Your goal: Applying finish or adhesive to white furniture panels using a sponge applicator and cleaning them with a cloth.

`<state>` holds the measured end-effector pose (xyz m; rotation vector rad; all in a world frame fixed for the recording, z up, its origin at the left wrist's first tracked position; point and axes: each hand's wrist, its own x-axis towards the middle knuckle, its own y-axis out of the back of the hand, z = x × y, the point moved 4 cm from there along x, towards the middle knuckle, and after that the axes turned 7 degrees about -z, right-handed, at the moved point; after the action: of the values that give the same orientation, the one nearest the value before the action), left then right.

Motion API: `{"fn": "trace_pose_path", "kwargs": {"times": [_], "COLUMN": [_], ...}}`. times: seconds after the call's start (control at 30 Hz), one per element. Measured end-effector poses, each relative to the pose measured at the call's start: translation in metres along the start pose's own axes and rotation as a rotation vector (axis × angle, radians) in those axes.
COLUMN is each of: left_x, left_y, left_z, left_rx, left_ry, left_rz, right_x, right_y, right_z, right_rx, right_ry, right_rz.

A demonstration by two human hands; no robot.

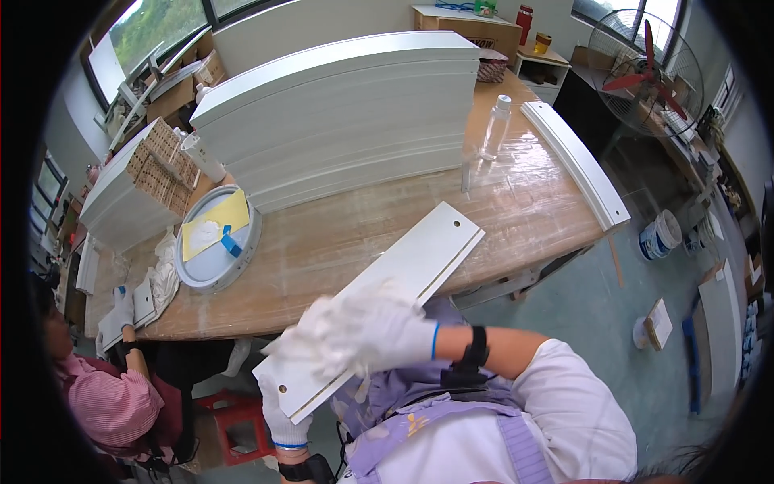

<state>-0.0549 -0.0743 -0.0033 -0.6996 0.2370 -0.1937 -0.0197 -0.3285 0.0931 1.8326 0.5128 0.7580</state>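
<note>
A long white board (pixel 403 262) with a round hole near each end and a groove along one edge lies slantwise in front of me, its far part over the table. My left hand (pixel 280 410), in a white glove, grips the board's near left end; its fingers are partly hidden beneath. Across the board's middle, my gloved right hand (pixel 391 329) presses a crumpled white cloth (pixel 314 332) to the surface. Cloth and fingers are smeared by motion.
On the film-covered table (pixel 339 234) stand stacked white panels (pixel 339 121), a clear bottle (pixel 497 127), a white tub lid (pixel 214 278) with yellow sandpaper and a blue piece, and another white strip (pixel 572 161). A co-worker (pixel 113 403) sits at left by a red stool (pixel 238 427).
</note>
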Motion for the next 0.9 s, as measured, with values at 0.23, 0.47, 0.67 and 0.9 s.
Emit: {"fn": "trace_pose_path", "kwargs": {"times": [0.23, 0.47, 0.67, 0.9], "left_x": [0.009, 0.024, 0.016, 0.029], "left_y": [0.011, -0.006, -0.026, -0.010], "left_z": [-0.004, -0.003, 0.002, 0.007], "left_rx": [-0.177, -0.337, -0.506, -0.496], "left_ry": [0.025, 0.010, -0.046, 0.049], "left_rz": [0.089, 0.000, -0.090, -0.128], "right_x": [-0.129, -0.066, 0.060, 0.010], "right_y": [0.060, -0.005, -0.053, -0.008], "right_z": [0.216, 0.109, -0.095, -0.043], "right_rx": [-0.467, -0.352, -0.018, 0.827], "right_ry": [-0.980, -0.857, 0.102, 0.163], "right_rz": [-0.443, 0.051, -0.087, -0.247]}}
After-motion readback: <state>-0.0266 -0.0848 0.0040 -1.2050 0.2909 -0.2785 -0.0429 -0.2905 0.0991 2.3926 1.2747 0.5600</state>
